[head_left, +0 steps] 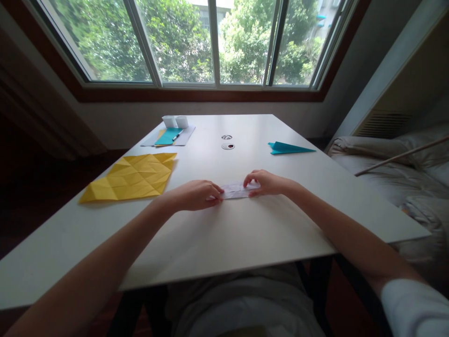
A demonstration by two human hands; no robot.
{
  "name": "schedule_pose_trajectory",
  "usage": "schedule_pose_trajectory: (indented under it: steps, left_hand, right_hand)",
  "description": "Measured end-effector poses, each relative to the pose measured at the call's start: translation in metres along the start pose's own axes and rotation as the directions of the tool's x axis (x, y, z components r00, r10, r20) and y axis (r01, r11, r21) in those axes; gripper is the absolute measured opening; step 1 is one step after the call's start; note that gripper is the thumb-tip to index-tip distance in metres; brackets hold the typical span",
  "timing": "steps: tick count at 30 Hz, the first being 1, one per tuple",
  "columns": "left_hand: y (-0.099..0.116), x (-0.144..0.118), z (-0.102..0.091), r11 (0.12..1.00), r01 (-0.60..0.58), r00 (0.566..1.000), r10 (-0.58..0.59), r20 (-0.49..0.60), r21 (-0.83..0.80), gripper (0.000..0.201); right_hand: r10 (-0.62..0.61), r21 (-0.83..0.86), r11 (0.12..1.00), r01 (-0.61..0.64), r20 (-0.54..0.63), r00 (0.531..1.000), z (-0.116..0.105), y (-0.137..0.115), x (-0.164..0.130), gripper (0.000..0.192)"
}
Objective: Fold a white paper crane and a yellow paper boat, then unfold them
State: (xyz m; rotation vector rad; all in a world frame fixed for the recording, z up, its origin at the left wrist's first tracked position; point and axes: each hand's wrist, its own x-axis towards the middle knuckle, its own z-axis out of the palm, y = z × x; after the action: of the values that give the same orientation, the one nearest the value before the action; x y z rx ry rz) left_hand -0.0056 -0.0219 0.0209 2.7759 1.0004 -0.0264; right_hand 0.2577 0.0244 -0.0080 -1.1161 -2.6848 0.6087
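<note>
Both hands press down on a small folded strip of white paper (237,190) lying flat on the white table (245,234), a little nearer the front edge than the middle. The left hand (196,195) pins the strip's left end with curled fingertips; the right hand (264,182) holds the right end the same way, fingers bent over the paper's far edge. Neither hand lifts the paper: it stays pinched against the tabletop between them.

Judging by its narrow, layered look, the white paper has already been folded several times and is now being creased or flattened; what shape it is heading for cannot be told. Other paper work lies about: a large yellow sheet (131,178) covered in a grid of creases near the left edge, opened flat, and a finished-looking teal paper plane (289,148) toward the right edge. At the far left corner a teal sheet (169,136) with a pen (177,135) rests on a pale sheet, behind it two white cups (175,121). Two small round objects (228,142) sit near the far middle.

The ends of the white strip are hidden under the fingers, so its full length and folds are unclear. The round objects are too small to identify.
</note>
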Motion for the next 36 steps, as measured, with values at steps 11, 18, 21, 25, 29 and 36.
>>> schedule_pose_trajectory:
  steps: [11,18,21,25,29,36]
  left_hand:
    - [-0.004,-0.004,-0.005,0.999,0.035,0.999,-0.034,0.023,-0.028,0.022]
    - [0.006,0.019,0.023,0.980,0.197,0.902,-0.183,-0.390,-0.003,0.026]
    - [0.010,0.026,0.034,0.985,0.173,0.865,-0.147,-0.479,0.010,0.022]
    - [0.015,0.030,0.039,0.981,0.192,0.876,-0.153,-0.458,0.040,0.020]
    - [0.017,0.030,0.038,0.950,0.312,0.853,-0.270,-0.447,0.021,0.022]
    - [0.016,0.029,0.038,0.931,0.353,0.837,-0.360,-0.413,-0.095,0.024]
  right_hand:
    - [0.031,0.038,0.999,-0.033,0.065,0.997,-0.009,-0.004,-0.007,0.033]
    - [-0.005,0.035,0.999,0.003,0.039,0.999,-0.009,-0.003,-0.005,0.033]
    - [-0.053,0.029,0.998,0.052,0.033,0.998,-0.010,-0.003,-0.005,0.032]
    - [-0.085,0.017,0.996,0.085,-0.011,0.996,-0.007,-0.006,-0.003,0.025]
    - [-0.015,-0.063,0.998,0.007,-0.136,0.991,0.004,-0.014,0.001,0.023]
    - [0.040,-0.089,0.994,-0.065,-0.258,0.965,0.022,-0.020,0.009,0.037]
